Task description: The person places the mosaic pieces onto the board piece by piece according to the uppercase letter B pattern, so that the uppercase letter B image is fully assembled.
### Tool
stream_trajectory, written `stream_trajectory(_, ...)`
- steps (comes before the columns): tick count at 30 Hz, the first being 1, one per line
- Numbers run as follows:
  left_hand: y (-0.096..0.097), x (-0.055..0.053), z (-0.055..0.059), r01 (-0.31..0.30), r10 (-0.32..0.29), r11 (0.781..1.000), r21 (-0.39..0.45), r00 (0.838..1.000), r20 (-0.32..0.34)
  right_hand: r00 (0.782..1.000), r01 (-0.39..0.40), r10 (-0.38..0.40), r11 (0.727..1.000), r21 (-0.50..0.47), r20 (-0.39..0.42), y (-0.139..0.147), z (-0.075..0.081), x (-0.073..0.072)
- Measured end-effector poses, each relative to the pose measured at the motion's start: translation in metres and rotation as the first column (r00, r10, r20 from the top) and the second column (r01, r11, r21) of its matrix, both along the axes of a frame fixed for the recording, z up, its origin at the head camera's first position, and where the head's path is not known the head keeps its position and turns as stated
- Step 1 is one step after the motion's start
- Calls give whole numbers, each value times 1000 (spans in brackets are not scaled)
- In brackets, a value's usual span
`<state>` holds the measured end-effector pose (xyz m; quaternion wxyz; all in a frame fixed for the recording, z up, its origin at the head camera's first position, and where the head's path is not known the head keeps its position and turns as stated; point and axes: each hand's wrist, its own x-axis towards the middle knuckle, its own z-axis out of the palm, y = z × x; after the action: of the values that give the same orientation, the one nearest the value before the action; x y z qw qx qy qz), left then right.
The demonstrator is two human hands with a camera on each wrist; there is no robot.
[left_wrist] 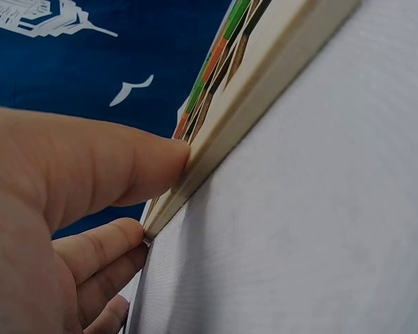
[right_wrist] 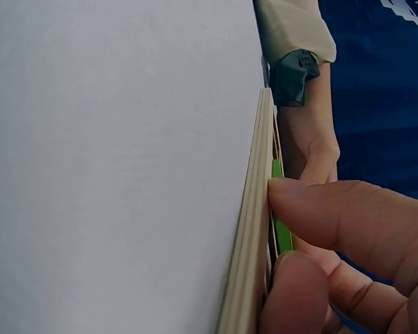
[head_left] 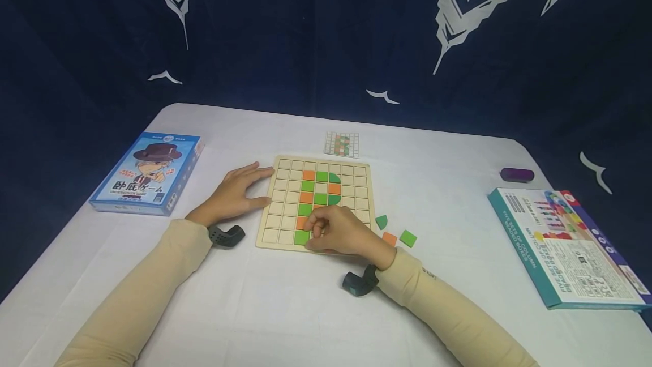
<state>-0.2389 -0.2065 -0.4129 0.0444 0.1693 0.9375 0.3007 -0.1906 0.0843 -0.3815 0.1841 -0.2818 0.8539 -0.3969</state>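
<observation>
A square wooden grid board (head_left: 263, 237) lies on the white table, with green and orange tiles seated in its middle columns. My left hand (head_left: 231, 194) rests at the board's left edge, fingers extended; in the left wrist view its thumb (left_wrist: 153, 167) touches the edge. Over the front of the board, my right hand (head_left: 341, 231) has curled fingers and pinches a green square tile (head_left: 301, 237) at its corner in the bottom row. The right wrist view shows that green tile (right_wrist: 283, 236) between thumb and finger. The right hand hides several neighbouring cells.
Right of the board lie a green quarter-round tile (head_left: 381, 222), an orange tile (head_left: 389, 239) and a green square (head_left: 408, 238). Behind it is a pattern card (head_left: 342, 145). A blue game box (head_left: 148, 174) stands left; a teal-edged box (head_left: 570, 248) and purple object (head_left: 517, 175) lie right.
</observation>
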Motion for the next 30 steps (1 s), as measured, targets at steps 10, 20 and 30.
stream_trajectory(10, 1, 0, 0, 2, -2, 1000, 7, 1000, -2, 998, -35, 38, 998, -51, 59, 6, -1, -1)
stream_trajectory(20, 0, 1, 1, 6, -6, 1000, 3, 1000, -8, 952, -28, 117, 953, -301, 283, 30, -3, -5)
stream_trajectory(30, 0, 1, 1, 2, -2, 1000, 2, 1000, 0, 961, 89, 4, 944, -319, 278, 71, 5, -5)
